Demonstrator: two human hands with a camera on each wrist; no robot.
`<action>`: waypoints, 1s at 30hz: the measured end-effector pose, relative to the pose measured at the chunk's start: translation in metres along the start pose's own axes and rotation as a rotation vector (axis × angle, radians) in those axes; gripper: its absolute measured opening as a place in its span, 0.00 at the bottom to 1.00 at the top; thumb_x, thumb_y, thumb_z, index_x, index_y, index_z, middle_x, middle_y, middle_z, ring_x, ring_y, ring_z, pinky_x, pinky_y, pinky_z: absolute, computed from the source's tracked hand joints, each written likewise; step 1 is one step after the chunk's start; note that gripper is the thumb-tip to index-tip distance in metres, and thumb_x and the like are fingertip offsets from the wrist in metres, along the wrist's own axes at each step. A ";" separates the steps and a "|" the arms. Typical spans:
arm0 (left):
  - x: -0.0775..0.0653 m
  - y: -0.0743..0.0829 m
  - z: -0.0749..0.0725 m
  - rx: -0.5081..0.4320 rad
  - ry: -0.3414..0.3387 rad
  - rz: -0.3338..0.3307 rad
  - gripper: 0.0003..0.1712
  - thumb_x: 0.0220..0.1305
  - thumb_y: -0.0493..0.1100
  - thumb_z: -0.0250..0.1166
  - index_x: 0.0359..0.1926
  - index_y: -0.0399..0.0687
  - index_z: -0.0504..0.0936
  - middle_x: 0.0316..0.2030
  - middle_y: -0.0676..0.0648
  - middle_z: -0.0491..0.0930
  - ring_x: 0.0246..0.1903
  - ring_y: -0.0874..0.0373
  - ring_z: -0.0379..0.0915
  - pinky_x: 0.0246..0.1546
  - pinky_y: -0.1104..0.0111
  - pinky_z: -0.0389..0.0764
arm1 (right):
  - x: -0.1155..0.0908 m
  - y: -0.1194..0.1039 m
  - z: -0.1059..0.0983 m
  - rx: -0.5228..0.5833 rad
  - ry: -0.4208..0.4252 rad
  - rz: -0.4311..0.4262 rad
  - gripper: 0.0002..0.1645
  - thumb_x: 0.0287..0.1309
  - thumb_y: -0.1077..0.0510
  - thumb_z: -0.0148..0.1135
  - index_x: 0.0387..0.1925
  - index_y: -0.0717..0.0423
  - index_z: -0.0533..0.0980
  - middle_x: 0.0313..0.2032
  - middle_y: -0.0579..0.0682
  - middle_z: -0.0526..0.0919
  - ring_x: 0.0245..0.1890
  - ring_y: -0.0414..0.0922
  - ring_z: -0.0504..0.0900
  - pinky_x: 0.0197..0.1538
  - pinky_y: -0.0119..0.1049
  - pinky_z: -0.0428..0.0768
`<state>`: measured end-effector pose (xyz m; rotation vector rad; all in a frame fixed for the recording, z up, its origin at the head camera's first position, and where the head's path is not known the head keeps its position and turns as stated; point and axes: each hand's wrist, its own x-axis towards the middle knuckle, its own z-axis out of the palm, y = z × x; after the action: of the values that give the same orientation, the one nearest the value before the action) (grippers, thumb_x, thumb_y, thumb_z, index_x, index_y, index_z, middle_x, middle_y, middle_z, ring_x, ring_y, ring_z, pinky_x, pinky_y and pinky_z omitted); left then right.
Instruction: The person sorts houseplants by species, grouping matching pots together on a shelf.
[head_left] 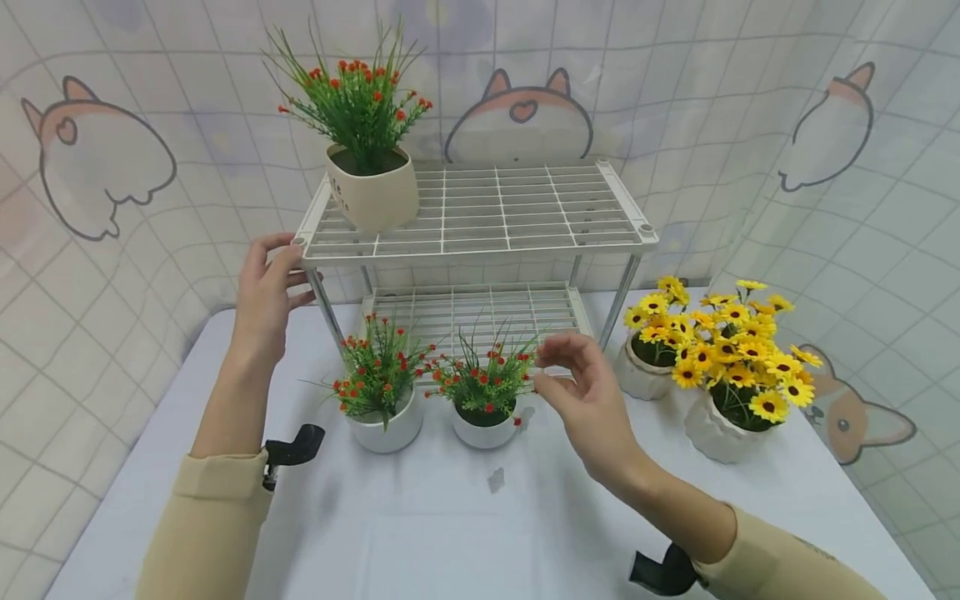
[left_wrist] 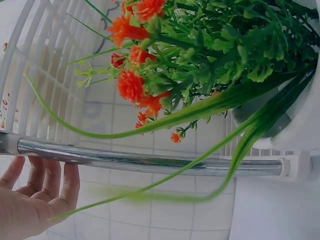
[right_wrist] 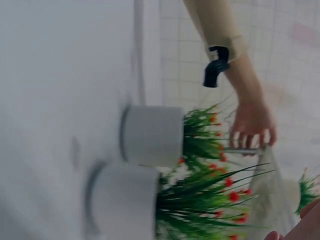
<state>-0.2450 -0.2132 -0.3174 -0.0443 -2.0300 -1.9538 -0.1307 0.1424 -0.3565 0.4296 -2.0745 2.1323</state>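
A white wire two-tier shelf rack (head_left: 555, 187) stands on the table. My left hand (head_left: 262, 292) holds its upper front-left corner, thumb in front and fingers at the metal post (left_wrist: 150, 159). My right hand (head_left: 588, 404) is beside the foliage of a red-flowered plant in a white pot (head_left: 483, 432), fingers bent with a gap to the thumb. Another red-flowered plant in a white pot (head_left: 386, 429) is to its left, by the front-left post. On the top tier sits a red-flowered plant in a cream pot (head_left: 375, 192).
Right of the rack are two yellow-flowered plants, one in a smaller whitish pot (head_left: 645, 379), the other in a fluted white pot (head_left: 720, 433). A white cloth covers the table (head_left: 450, 533). Behind hangs a checked curtain (head_left: 202, 167) with cartoon animals.
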 end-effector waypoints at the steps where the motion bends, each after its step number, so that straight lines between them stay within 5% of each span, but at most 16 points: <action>1: 0.000 0.000 0.000 0.007 -0.002 0.001 0.19 0.78 0.51 0.55 0.63 0.51 0.71 0.46 0.49 0.80 0.47 0.54 0.78 0.47 0.62 0.76 | -0.002 0.007 -0.001 0.007 0.036 0.017 0.21 0.67 0.76 0.54 0.58 0.69 0.64 0.54 0.57 0.70 0.58 0.53 0.71 0.57 0.32 0.76; 8: 0.001 0.000 0.001 0.003 0.007 -0.008 0.19 0.78 0.50 0.55 0.64 0.51 0.71 0.46 0.49 0.81 0.46 0.55 0.78 0.47 0.62 0.76 | -0.013 0.052 0.002 0.030 0.225 0.208 0.21 0.64 0.78 0.51 0.56 0.67 0.61 0.51 0.57 0.68 0.54 0.50 0.71 0.52 0.28 0.75; 15: 0.001 0.000 0.001 0.044 0.010 -0.007 0.21 0.78 0.52 0.54 0.65 0.51 0.71 0.47 0.50 0.80 0.47 0.55 0.78 0.49 0.60 0.77 | -0.026 0.085 0.016 -0.049 0.203 0.415 0.31 0.61 0.72 0.61 0.62 0.64 0.60 0.60 0.63 0.65 0.59 0.57 0.68 0.46 0.33 0.75; 23: 0.000 0.000 0.001 0.087 0.015 -0.001 0.22 0.79 0.53 0.54 0.67 0.52 0.70 0.48 0.50 0.80 0.49 0.54 0.77 0.53 0.54 0.76 | -0.027 0.107 0.033 -0.104 0.157 0.415 0.48 0.53 0.65 0.76 0.69 0.65 0.57 0.68 0.64 0.60 0.67 0.60 0.63 0.63 0.54 0.69; 30: -0.001 -0.001 0.001 0.089 0.017 -0.003 0.22 0.79 0.54 0.53 0.67 0.52 0.70 0.49 0.49 0.80 0.50 0.53 0.77 0.53 0.55 0.77 | -0.019 0.117 0.047 -0.101 0.174 0.381 0.56 0.49 0.65 0.79 0.72 0.65 0.53 0.68 0.67 0.59 0.67 0.63 0.63 0.67 0.58 0.66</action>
<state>-0.2447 -0.2117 -0.3182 -0.0040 -2.1042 -1.8573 -0.1416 0.0924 -0.4737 -0.1744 -2.2925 2.1434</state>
